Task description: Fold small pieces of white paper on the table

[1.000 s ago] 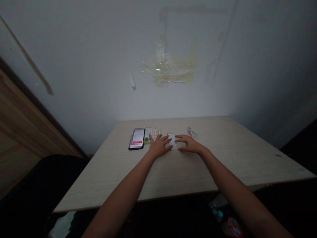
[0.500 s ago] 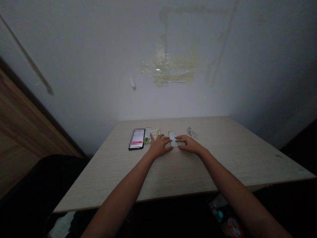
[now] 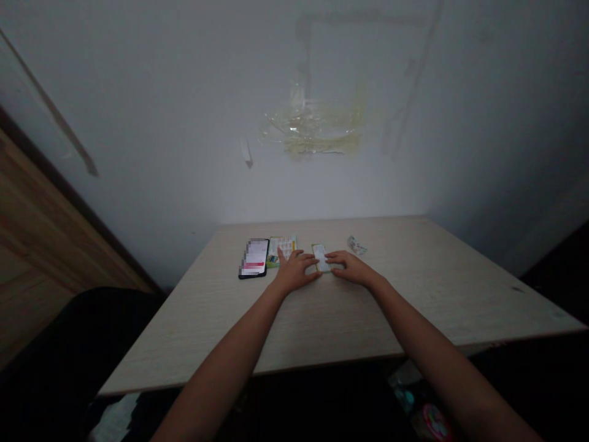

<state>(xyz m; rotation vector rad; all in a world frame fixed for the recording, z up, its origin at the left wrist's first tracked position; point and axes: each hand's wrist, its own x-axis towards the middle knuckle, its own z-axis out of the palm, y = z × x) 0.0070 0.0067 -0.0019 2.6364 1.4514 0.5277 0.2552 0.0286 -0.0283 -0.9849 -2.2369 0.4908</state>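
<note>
Both hands flat on the counter [image 3: 442, 288], fingers spread toward a small white slip [image 3: 321, 258]

The left hand [image 3: 297, 272] lies palm down and open, its fingertips [image 3: 311, 262] meeting the slip's left edge, with the raised forefinger just beside a colourful printed card [image 3: 283, 250]. The right hand [image 3: 352, 268] is also open and palm down, its fingertips [image 3: 334, 255] at the slip's right edge. Neither hand is clenched; whether they pinch the slip or only touch it, I cannot tell. The slip lies on the counter between them, with a yellowish backing showing along its left side. A black smartphone [image 3: 253, 258], its screen blurred, lies left of the card, and a crumpled wrapper [image 3: 357, 245] lies beyond the right hand, apart from it
</note>
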